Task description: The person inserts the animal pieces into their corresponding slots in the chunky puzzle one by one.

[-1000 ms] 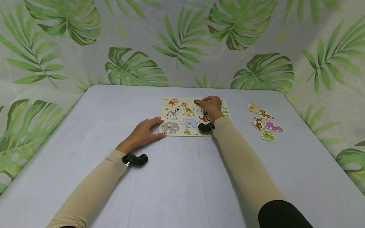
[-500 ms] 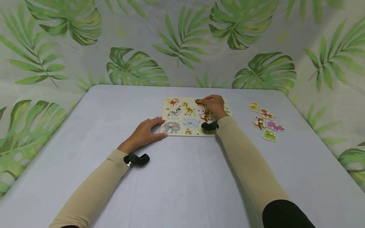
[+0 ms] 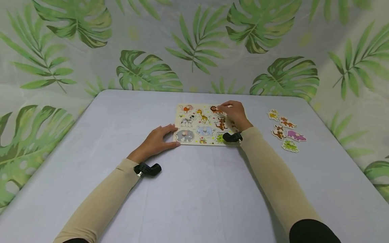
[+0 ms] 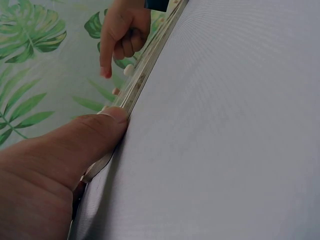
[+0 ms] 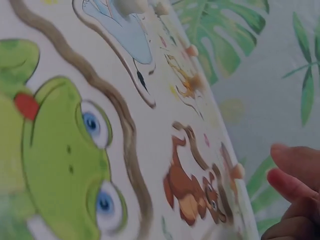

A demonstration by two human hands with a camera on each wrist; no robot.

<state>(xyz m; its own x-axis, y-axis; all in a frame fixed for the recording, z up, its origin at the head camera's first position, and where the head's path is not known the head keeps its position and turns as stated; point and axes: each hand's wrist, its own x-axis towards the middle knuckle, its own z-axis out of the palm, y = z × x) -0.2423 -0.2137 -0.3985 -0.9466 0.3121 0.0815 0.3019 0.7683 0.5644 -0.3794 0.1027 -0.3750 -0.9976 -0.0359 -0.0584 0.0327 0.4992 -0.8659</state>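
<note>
My left hand (image 3: pixel 156 140) rests at the near left corner of a wooden animal knob puzzle board (image 3: pixel 210 140), its thumb (image 4: pixel 95 132) against the board's near edge. Over the board's far part is my right hand (image 3: pixel 237 113), fingertips beside the lion piece (image 3: pixel 215 109). In the right wrist view, a small gap separates the right hand (image 5: pixel 297 190) from a pale knob (image 5: pixel 238 171); nothing shows between thumb and forefinger. Elephant (image 3: pixel 185 135), zebra (image 3: pixel 187 121) and giraffe (image 3: pixel 202 116) pictures lie on the board. My right hand and forearm cover its right side.
Right of the board lie several loose pieces, among them a green frog (image 3: pixel 290 145), a purple hippo (image 3: pixel 296 135) and a brown kangaroo (image 3: pixel 278 132). They rest on a white-covered table (image 3: pixel 188 195). A leaf-print cloth (image 3: pixel 146 71) hangs behind the table's far edge.
My right wrist has shifted a little to the right, and more of the lion piece shows beside the fingertips. My left hand keeps its place at the board's corner.
</note>
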